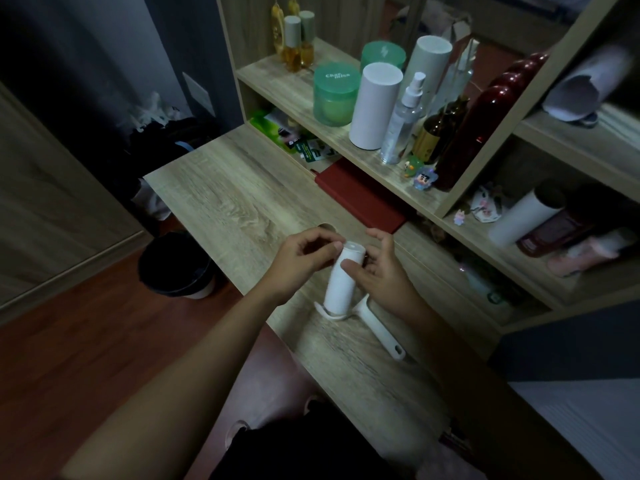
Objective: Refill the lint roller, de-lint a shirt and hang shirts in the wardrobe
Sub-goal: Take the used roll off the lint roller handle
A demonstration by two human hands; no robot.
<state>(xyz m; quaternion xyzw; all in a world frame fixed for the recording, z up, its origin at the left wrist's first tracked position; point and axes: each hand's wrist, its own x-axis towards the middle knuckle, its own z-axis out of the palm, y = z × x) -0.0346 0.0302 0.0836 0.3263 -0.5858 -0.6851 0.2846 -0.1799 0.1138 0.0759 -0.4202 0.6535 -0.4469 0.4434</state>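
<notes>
A dim room: a pale wooden desk [221, 202] under cluttered shelves, with a black bin [176, 268] on the floor at left. We judge the refill step is in hand. Our left hand [304, 258], fingers curled, pinches the top end of the white lint roller [341, 289], which stands upright between both hands. Our right hand [381, 271] grips its side, thumb in front. The next move likely calls for seating the roll firmly.
</notes>
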